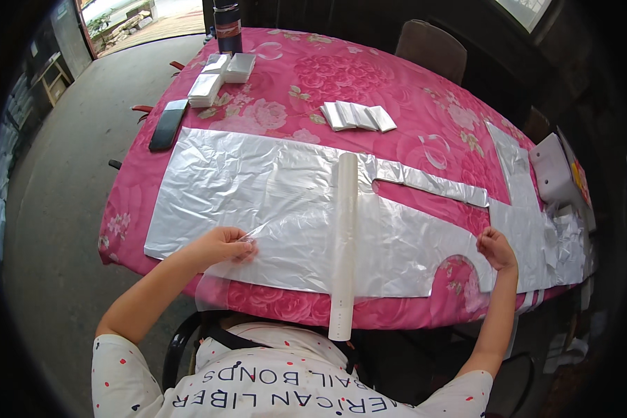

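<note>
Silvery plastic bags [209, 188] with cut-out handles lie flat across the table in front of me. Lengthwise over them rests a pale translucent tube [345, 244], its near end jutting past the table edge. My left hand [231, 246] is closed, pinching a thin clear plastic film [214, 287] that spreads under my wrist and over the near edge. On the right, beside a curved cut-out, my right hand [496, 249] is closed with its fingers bunched; what it grips is too thin to make out.
A pink flowered cloth [369, 76] covers the table. Folded silvery packets stand in a stack [206, 89] and a fanned row [359, 116]. Around them are a dark phone [168, 127], a dark bottle [228, 28], a white box [554, 169] and a brown chair [432, 50].
</note>
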Action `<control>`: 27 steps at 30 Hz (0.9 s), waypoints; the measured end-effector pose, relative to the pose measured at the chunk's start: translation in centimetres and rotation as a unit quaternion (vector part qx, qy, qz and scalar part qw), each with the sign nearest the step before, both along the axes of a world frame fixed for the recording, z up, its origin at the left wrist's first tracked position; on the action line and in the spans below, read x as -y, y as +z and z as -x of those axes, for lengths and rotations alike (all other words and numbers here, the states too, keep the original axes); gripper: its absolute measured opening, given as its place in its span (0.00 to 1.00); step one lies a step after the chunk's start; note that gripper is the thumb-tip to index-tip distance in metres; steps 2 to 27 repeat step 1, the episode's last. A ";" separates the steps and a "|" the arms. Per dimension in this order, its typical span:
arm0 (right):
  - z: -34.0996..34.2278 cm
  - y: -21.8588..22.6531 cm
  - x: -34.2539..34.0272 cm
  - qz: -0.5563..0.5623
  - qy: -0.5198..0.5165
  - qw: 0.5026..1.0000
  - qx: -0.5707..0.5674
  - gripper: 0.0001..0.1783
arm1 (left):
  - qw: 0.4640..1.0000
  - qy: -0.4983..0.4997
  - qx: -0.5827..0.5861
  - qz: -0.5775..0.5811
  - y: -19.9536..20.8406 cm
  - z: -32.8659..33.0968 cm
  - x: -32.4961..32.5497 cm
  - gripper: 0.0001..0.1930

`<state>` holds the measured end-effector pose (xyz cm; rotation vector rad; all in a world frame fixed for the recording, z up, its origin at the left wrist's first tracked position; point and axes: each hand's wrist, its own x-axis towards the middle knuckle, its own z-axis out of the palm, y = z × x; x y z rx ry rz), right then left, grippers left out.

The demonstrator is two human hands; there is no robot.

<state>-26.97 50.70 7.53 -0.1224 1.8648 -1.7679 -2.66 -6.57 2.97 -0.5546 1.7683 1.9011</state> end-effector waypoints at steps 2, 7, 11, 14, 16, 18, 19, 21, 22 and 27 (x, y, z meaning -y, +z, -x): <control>0.3 0.1 0.2 -0.001 0.004 1.000 0.001 0.03 | 1.000 0.002 0.001 -0.002 -0.1 0.0 0.1 0.12; 0.3 0.1 0.2 -0.001 0.004 1.000 0.001 0.03 | 1.000 0.002 0.001 -0.002 -0.1 0.0 0.1 0.12; 0.3 0.1 0.2 -0.001 0.004 1.000 0.001 0.03 | 1.000 0.002 0.001 -0.002 -0.1 0.0 0.1 0.12; 0.3 0.1 0.2 -0.001 0.004 1.000 0.001 0.03 | 1.000 0.002 0.001 -0.002 -0.1 0.0 0.1 0.12; 0.3 0.1 0.2 -0.001 0.004 1.000 0.001 0.03 | 1.000 0.002 0.001 -0.002 -0.1 0.0 0.1 0.12; 0.3 0.1 0.2 -0.001 0.004 1.000 0.001 0.03 | 1.000 0.002 0.001 -0.002 -0.1 0.0 0.1 0.12; 0.3 0.1 0.2 -0.001 0.004 1.000 0.001 0.03 | 1.000 0.002 0.001 -0.002 -0.1 0.0 0.1 0.12; 0.3 0.1 0.2 -0.001 0.004 1.000 0.001 0.03 | 1.000 0.002 0.001 -0.002 -0.1 0.0 0.1 0.12; 0.3 0.1 0.2 -0.001 0.004 1.000 0.001 0.03 | 1.000 0.002 0.001 -0.002 -0.1 0.0 0.1 0.12; 0.3 0.1 0.2 -0.001 0.004 1.000 0.001 0.03 | 1.000 0.002 0.001 -0.002 -0.1 0.0 0.1 0.12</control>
